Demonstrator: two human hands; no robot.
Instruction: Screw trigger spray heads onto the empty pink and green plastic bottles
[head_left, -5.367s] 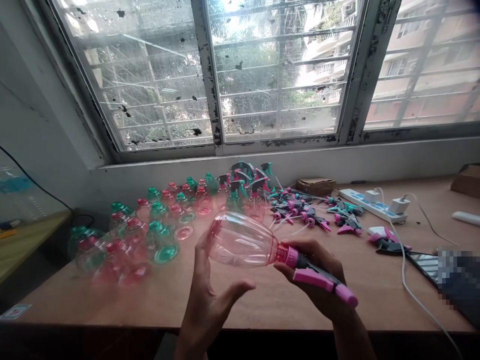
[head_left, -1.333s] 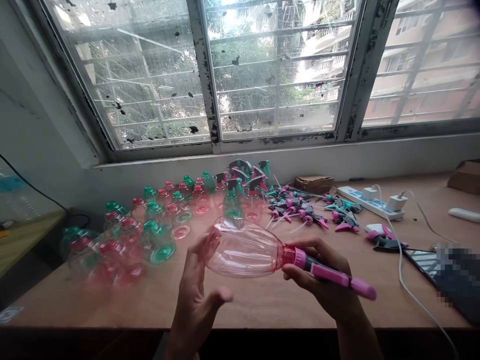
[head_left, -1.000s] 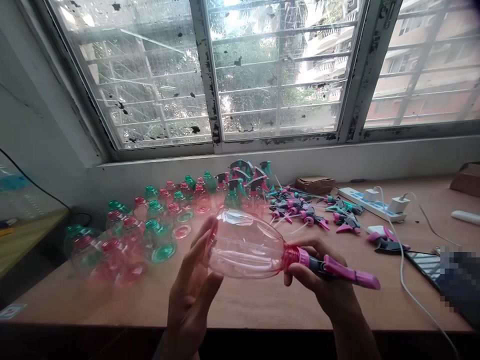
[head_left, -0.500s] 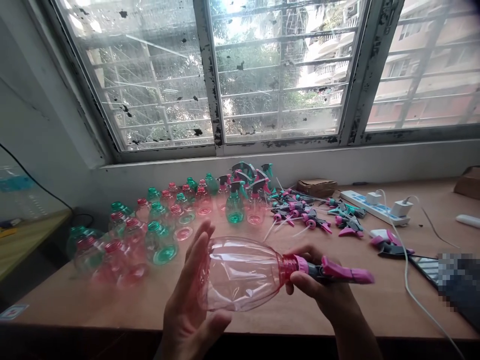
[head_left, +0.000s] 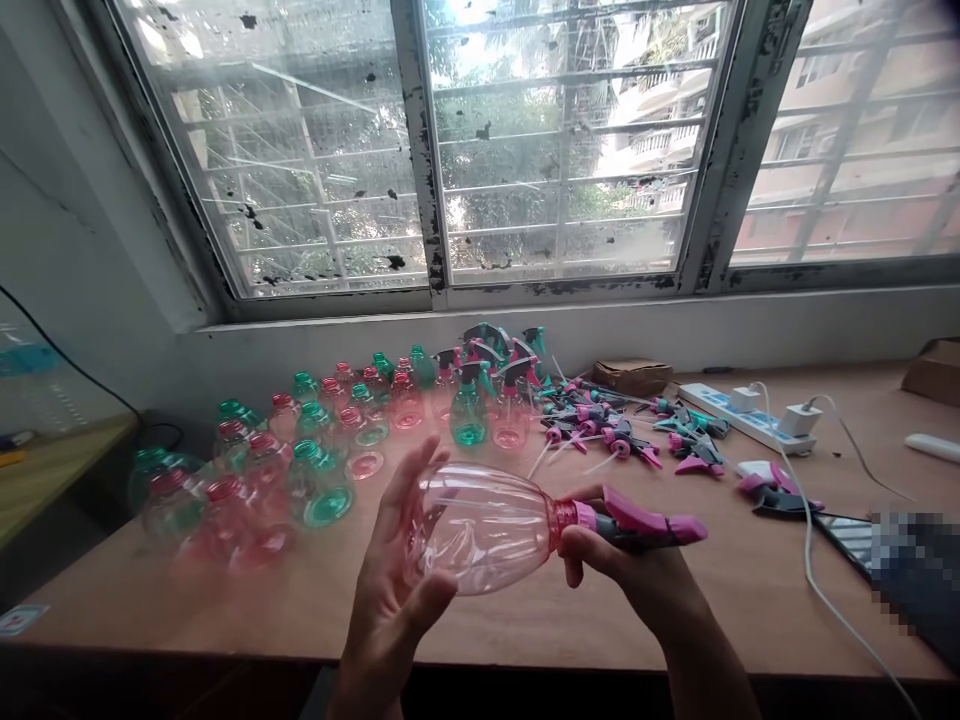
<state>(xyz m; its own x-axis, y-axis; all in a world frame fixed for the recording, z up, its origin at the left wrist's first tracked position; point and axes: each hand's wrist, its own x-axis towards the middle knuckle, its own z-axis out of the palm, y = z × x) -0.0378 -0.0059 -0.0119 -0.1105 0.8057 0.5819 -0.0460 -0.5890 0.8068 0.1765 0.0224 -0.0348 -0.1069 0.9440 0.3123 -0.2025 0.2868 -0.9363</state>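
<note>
I hold a clear pink spray bottle [head_left: 487, 525] on its side above the wooden table [head_left: 525, 620]. My left hand [head_left: 394, 590] cups the bottle's base, with fingers stretched up along it and the thumb curled under. My right hand [head_left: 637, 575] is closed round the pink and grey trigger sprayer head [head_left: 637, 520] fitted on the bottle's neck. The nozzle points right.
Several pink and green bottles [head_left: 300, 460] crowd the table's left and back. Loose trigger heads [head_left: 622, 430] lie in a pile behind. A white power strip [head_left: 750, 410] with chargers and a white cable [head_left: 814, 580] sit at the right, near a cardboard box [head_left: 630, 375].
The bottle has turned in my hands, with the trigger head rotating round the neck. It dipped lower, then rose a little. My left hand stayed at the base.
</note>
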